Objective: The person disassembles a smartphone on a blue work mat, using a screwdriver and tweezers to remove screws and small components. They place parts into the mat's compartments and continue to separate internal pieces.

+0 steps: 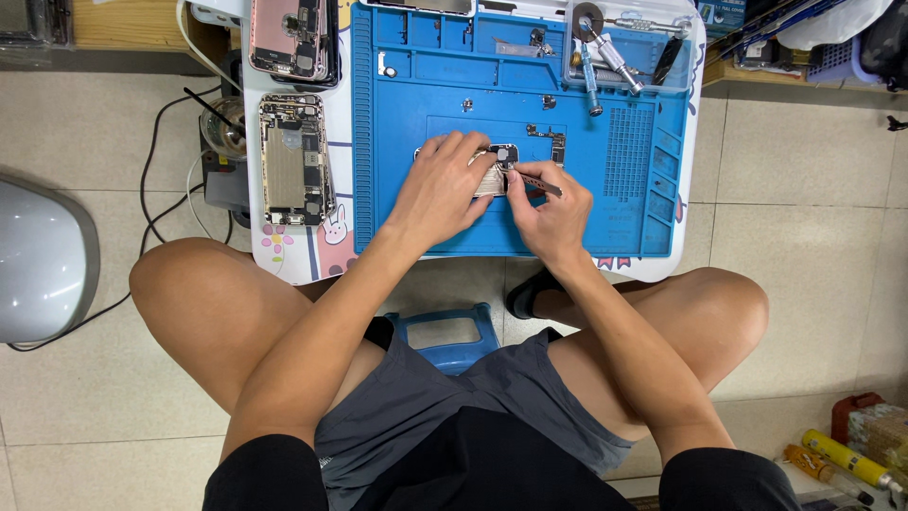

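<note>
My left hand (440, 185) lies flat over an opened phone body (498, 170) on the blue repair mat (605, 213), pressing it down. My right hand (553, 203) pinches a pair of tweezers (535, 180) whose tip points left into the phone's upper end, near its camera part. Most of the phone is hidden under my left hand. A small loose circuit part (553, 144) rests on the mat just above my right hand.
Two more opened phone bodies (295, 156) (293, 38) lie on the white table left of the mat. A clear tray (624, 52) with screwdrivers sits at the mat's top right. A blue stool (445, 336) is under me, and a grey rounded object (43, 255) is at far left.
</note>
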